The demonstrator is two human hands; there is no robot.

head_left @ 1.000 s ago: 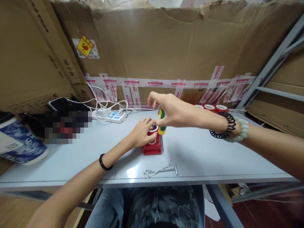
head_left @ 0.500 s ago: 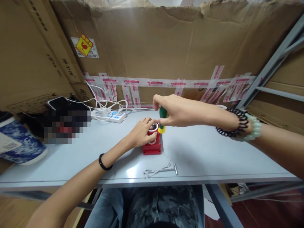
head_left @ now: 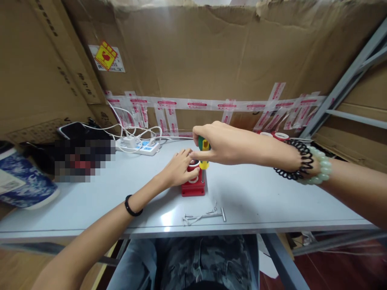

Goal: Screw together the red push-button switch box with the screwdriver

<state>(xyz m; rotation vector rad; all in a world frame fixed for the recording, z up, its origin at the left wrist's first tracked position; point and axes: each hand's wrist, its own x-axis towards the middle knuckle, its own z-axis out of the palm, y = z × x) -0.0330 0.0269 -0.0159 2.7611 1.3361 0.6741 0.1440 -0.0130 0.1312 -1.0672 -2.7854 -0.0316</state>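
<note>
One red block point(head_left: 193, 191) sits in the head view near the middle of the pale surface point(head_left: 250, 197), towards its front edge, with white rings point(head_left: 193, 180) on its top. The left hand point(head_left: 180, 168) holds it from the left, the thumb across the near part and the other fingers over the far side; a dark band point(head_left: 133, 206) circles that wrist. The right hand point(head_left: 222, 141) is closed around the green-and-yellow handle of a screwdriver point(head_left: 204, 165), which stands roughly upright over the block's right edge; the tip is too small to make out. A black coil point(head_left: 302, 156) and a pale green bead bracelet point(head_left: 320, 166) circle the right wrist.

In front of the block, near the edge, lie a T-shaped metal tool point(head_left: 223, 214) and a few small screws point(head_left: 209, 212), with some thin white string or strip among them. Beyond the right forearm, more red pieces with white rings point(head_left: 281, 136) show partly at the back. Towards the left rear are a white power strip point(head_left: 149, 149) and tangled white cables point(head_left: 148, 129); a blue-and-white cup point(head_left: 30, 177) leans at far left. Taped cardboard point(head_left: 196, 52) walls the back.
</note>
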